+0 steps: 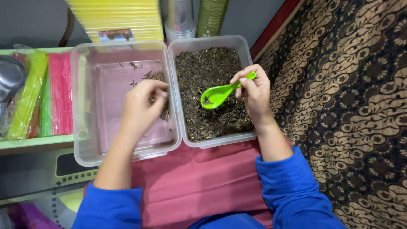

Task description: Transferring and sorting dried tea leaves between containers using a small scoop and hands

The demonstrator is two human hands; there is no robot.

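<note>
Fingers (248, 82) around green spoon (220, 95) handle

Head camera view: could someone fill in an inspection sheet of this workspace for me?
Surface: pink cloth under two clear tubs.
Job's things: right tub holds dark dried leaves; left tub nearly bare, a small pile of twigs; green spoon.
Clutter: coloured straw packs, yellow stack, metal cups, green cylinder.
Hands: right hand grips the spoon over the leaves; left hand pinches over the twigs, blue sleeves.
Cables: nothing seen.
Surroundings: patterned carpet at right.
</note>
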